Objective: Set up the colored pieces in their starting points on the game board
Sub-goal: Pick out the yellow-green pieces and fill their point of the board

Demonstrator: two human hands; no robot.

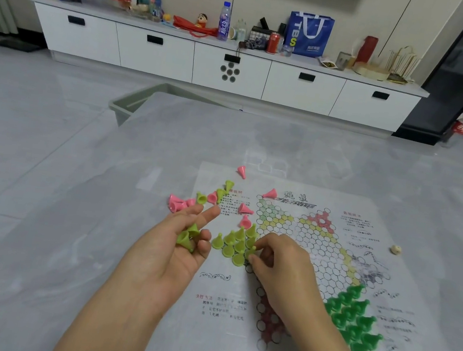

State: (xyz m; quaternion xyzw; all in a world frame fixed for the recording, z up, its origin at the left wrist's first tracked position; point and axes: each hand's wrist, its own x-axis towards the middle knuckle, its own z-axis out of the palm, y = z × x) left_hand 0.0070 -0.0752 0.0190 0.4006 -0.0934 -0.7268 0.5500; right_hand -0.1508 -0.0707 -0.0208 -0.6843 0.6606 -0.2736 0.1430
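A clear plastic game board sheet (315,248) printed with a star of circles lies on the grey table. Several yellow-green cone pieces (233,243) stand upright in the board's left corner. My right hand (279,266) pinches one more yellow-green piece (252,252) at the edge of that group. My left hand (183,246) is palm up, with two yellow-green pieces (187,236) held in its curled fingers. Several dark green pieces (358,323) fill the lower right corner. Loose pink pieces (178,203) and yellow-green pieces (215,197) lie scattered left of the board.
A small beige die (395,249) rests on the board's right side. Two pink cones (242,171) lie near the board's top edge. A grey-green bin (133,103) sits beyond the table's far left corner. A white cabinet (225,66) with clutter lines the wall.
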